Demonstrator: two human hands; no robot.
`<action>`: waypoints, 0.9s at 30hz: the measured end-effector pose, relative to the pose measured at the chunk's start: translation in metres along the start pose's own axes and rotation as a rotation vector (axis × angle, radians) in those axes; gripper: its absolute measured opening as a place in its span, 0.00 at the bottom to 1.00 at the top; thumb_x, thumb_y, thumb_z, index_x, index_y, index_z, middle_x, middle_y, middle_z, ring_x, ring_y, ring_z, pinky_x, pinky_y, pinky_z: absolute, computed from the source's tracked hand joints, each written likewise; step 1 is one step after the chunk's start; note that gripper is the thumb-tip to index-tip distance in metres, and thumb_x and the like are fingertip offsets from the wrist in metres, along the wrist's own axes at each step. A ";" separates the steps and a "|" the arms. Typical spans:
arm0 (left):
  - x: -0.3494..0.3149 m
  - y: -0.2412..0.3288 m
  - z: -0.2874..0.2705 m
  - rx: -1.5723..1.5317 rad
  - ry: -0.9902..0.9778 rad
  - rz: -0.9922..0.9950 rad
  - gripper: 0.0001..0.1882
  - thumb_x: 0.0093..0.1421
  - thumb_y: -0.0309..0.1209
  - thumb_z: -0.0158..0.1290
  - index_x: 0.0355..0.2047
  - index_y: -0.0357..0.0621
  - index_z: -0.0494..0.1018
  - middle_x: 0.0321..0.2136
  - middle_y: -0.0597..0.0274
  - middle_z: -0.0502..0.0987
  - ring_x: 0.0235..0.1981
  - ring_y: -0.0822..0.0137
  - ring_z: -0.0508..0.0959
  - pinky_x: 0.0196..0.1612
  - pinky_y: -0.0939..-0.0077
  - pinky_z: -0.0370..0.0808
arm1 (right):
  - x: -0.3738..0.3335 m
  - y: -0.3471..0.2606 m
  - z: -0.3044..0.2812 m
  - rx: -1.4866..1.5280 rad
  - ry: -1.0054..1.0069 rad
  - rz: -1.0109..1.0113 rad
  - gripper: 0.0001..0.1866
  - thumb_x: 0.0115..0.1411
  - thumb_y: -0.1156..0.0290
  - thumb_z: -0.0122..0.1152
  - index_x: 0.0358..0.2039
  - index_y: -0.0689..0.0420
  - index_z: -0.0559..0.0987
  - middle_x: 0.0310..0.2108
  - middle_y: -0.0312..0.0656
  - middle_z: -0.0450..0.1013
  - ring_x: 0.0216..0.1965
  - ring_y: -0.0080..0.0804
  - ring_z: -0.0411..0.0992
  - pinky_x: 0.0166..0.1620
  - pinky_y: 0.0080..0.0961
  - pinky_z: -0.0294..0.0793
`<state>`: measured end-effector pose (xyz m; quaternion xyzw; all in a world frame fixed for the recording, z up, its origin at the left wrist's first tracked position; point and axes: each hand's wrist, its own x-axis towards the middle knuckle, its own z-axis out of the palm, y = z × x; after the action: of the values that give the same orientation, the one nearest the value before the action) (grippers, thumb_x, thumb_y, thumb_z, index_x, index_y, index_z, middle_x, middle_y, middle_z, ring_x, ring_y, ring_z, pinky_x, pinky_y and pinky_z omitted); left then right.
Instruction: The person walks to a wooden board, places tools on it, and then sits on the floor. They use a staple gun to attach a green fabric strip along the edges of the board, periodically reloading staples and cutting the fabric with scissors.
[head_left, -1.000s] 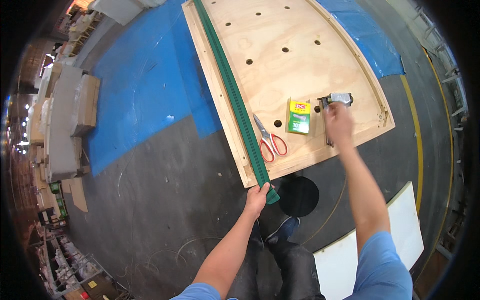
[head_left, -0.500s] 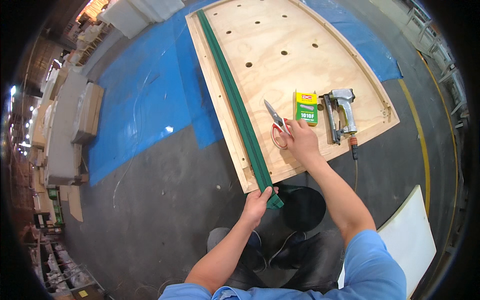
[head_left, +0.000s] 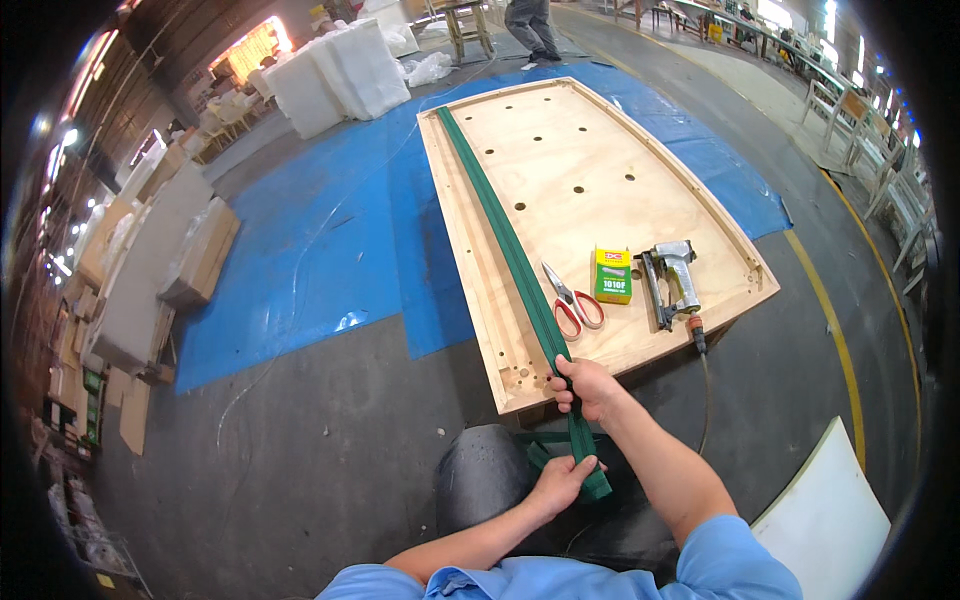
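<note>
A long green webbing strap (head_left: 505,235) with darker lengthwise stripes lies along the left side of a framed plywood panel (head_left: 560,240) and runs over its near edge toward me. My left hand (head_left: 560,484) is closed on the strap's near end, below the panel. Farther up, by the panel's near edge, my right hand (head_left: 586,388) grips the same strap with bent fingers. Red-handled scissors (head_left: 578,308) lie on the panel just beyond my right hand. Beside them stand a yellow-and-green box (head_left: 612,278) and, to its right, a metal staple gun (head_left: 678,278).
Several holes pierce the panel. A hose (head_left: 706,405) hangs from the staple gun to the floor. Blue sheeting (head_left: 310,270) covers the floor around the panel's far part. A white board (head_left: 825,510) leans at the lower right. A person's legs (head_left: 532,28) show at the far end.
My right hand has left the scissors, which now lie on the panel, and has taken hold of the strap. My left hand has drawn the strap's end nearer. The view has tilted up.
</note>
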<state>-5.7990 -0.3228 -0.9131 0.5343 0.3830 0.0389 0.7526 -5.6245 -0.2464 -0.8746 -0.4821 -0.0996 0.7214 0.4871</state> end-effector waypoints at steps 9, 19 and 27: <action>0.005 0.080 -0.067 0.454 0.565 0.702 0.13 0.68 0.29 0.54 0.50 0.37 0.75 0.37 0.56 0.81 0.40 0.64 0.82 0.48 0.67 0.79 | -0.046 0.050 0.027 -0.311 0.389 -0.207 0.21 0.76 0.55 0.48 0.33 0.57 0.77 0.21 0.31 0.67 0.20 0.21 0.62 0.22 0.24 0.60; 0.032 0.071 -0.031 -0.508 0.153 0.181 0.15 0.75 0.44 0.49 0.46 0.43 0.71 0.39 0.58 0.82 0.34 0.64 0.82 0.40 0.64 0.81 | -0.119 0.114 0.011 -0.104 0.260 -0.221 0.19 0.78 0.57 0.45 0.34 0.55 0.74 0.20 0.30 0.65 0.17 0.18 0.60 0.20 0.19 0.59; 0.040 0.046 -0.009 -0.436 0.215 0.179 0.16 0.76 0.42 0.46 0.45 0.42 0.75 0.34 0.57 0.83 0.32 0.68 0.80 0.37 0.68 0.80 | -0.113 0.084 -0.040 -0.602 0.044 -0.156 0.17 0.75 0.63 0.51 0.41 0.64 0.82 0.32 0.42 0.80 0.34 0.27 0.77 0.40 0.31 0.77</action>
<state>-5.7604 -0.2774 -0.8977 0.3841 0.3947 0.2433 0.7984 -5.6369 -0.3926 -0.8792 -0.6112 -0.3350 0.6092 0.3782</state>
